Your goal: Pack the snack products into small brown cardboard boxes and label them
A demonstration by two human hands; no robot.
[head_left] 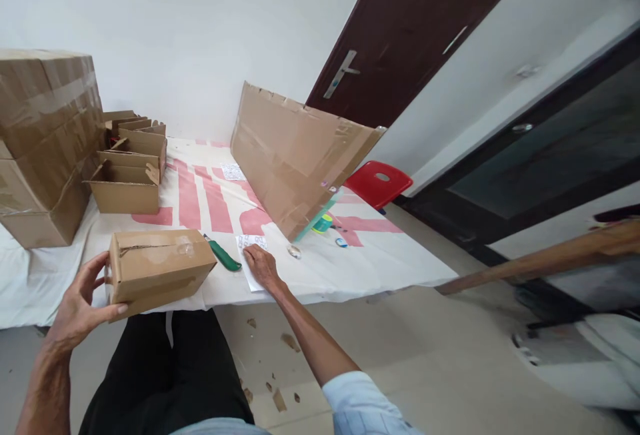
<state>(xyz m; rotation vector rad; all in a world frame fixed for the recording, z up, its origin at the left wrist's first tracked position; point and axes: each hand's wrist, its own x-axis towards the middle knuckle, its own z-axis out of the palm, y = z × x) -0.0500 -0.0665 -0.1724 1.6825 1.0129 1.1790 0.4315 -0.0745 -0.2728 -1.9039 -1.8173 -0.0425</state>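
My left hand (83, 301) grips the left end of a closed cardboard box (163, 265), thumb on the near side and fingers behind. Clear tape runs along the box's top seam, and the box sits at the table's front edge. My right hand (261, 265) rests on a white sheet (254, 281) printed with small dark marks, its fingers curled and pinched together. Whatever lies between those fingertips is too small to make out. Between box and sheet lies a green-handled tool (225, 257), its far end close to the box's corner.
Open small boxes (125, 195) stand beside a large taped carton (45, 141) at left. A big cardboard panel (300, 155) leans across the table. Near it are a tape roll (294, 251), a green roll (323, 223) and a red chair (380, 181). Cardboard scraps (279, 399) litter the floor.
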